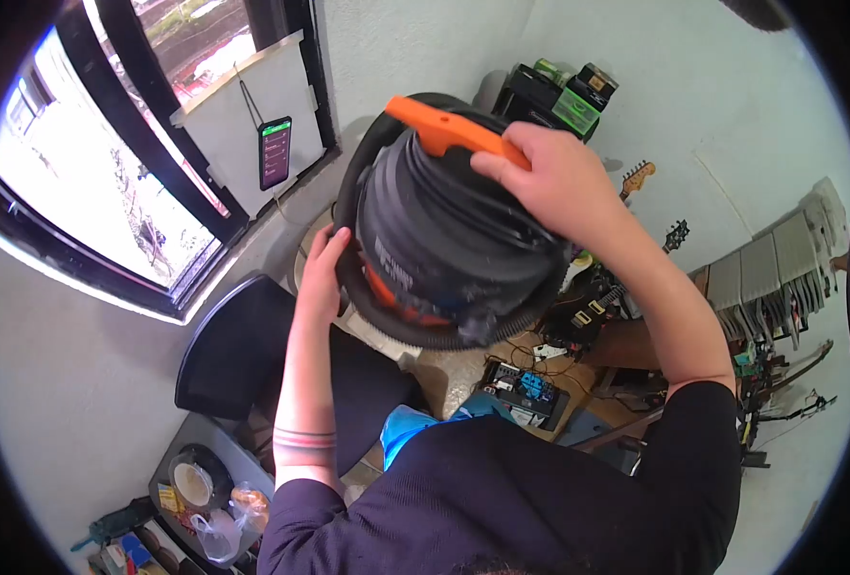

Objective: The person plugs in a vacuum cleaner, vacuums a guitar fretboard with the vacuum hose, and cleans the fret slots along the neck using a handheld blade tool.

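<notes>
A black canister vacuum cleaner (435, 240) with an orange top handle (444, 125) is held up in front of me, tilted. Its ribbed black hose (353, 278) is wrapped around the body. My right hand (554, 177) is closed around the right end of the orange handle. On the left side, my left hand (324, 268) grips the hose, thumb on the near side; part of its fingers is hidden. White lettering on the drum is too blurred to read.
A black chair (243, 345) stands at left, close to my left forearm. Below it is a grey table (243, 450) with a plate and plastic bags. Guitars (588, 311), an open case of tools (526, 393) and boxes (550, 101) are to the right. A phone (274, 153) hangs by the window.
</notes>
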Demonstrator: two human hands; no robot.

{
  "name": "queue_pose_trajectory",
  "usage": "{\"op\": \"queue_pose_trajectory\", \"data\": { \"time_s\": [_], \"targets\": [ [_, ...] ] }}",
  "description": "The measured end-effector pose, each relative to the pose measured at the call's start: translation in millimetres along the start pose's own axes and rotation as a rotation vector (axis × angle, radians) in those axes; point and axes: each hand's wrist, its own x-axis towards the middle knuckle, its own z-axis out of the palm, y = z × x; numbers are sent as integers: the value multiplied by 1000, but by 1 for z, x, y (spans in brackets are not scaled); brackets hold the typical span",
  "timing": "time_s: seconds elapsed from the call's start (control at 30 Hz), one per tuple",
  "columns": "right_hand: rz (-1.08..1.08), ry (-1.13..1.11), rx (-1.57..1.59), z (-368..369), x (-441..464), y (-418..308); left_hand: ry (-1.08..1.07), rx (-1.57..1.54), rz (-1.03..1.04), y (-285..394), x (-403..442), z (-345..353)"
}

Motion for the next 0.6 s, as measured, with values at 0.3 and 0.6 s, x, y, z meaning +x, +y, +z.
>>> {"op": "queue_pose_trajectory", "data": {
  "time_s": [0.3,0.6],
  "targets": [
    [-253,-86,130,14,-197,-19,32,207,-40,0,-131,-26],
    [-277,-304,140,96,-365,8,-54,392,-185,-103,-258,-63]
  ]
}}
